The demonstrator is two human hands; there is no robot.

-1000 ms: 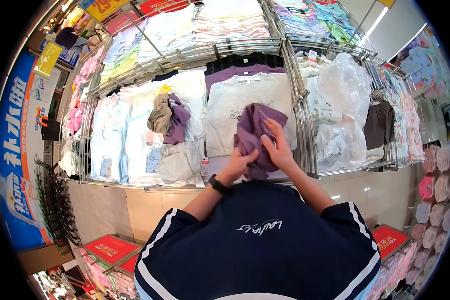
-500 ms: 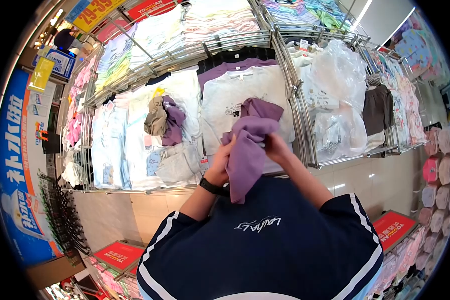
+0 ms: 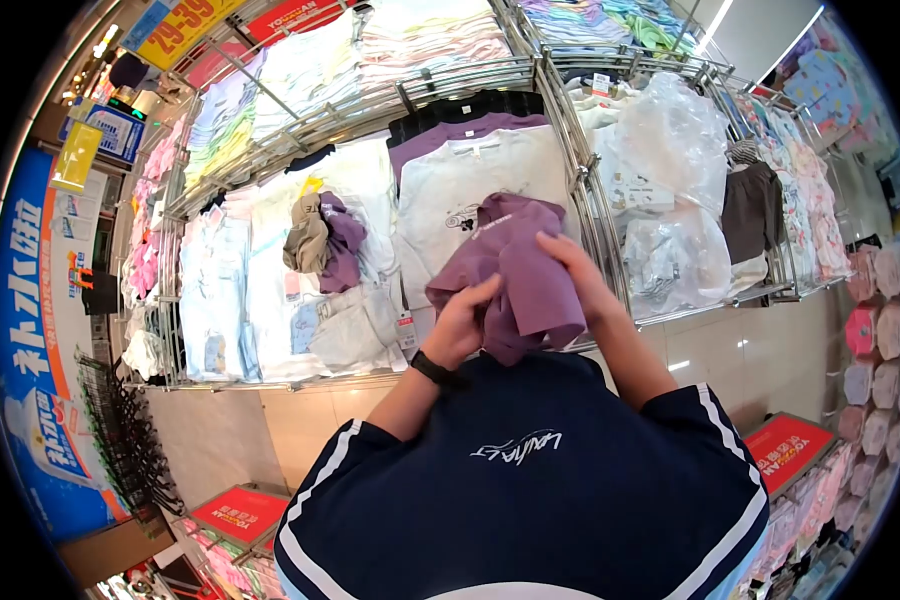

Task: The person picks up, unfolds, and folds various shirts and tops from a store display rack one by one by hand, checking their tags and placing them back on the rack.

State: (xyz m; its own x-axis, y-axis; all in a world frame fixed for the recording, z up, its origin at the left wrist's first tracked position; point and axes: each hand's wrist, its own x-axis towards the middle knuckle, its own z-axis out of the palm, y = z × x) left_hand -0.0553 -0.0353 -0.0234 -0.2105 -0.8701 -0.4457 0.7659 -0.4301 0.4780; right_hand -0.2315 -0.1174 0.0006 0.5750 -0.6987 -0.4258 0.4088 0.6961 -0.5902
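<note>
A crumpled purple garment (image 3: 520, 265) with a small patch of white lettering is held up in front of my chest. Its near end hangs in a loose fold, and I cannot tell whether it is a shirt or shorts. My left hand (image 3: 460, 322) grips its left side, thumb on top. On the right edge, my right hand (image 3: 578, 275) is closed with its fingers over the cloth. Behind the garment lies a white printed T-shirt (image 3: 445, 180), partly covered, on top of purple and black shirts.
On the left pile sit a bunched grey-brown garment (image 3: 307, 235) and a bunched purple one (image 3: 343, 245). Clear plastic bags (image 3: 675, 150) cover clothes to the right. Metal rack rails (image 3: 568, 130) divide the piles. Red signs (image 3: 238, 513) stand behind me at both sides.
The purple garment has been turned and spread wider, its hanging end moving right. My right hand has shifted up and right onto its edge; white lettering now shows.
</note>
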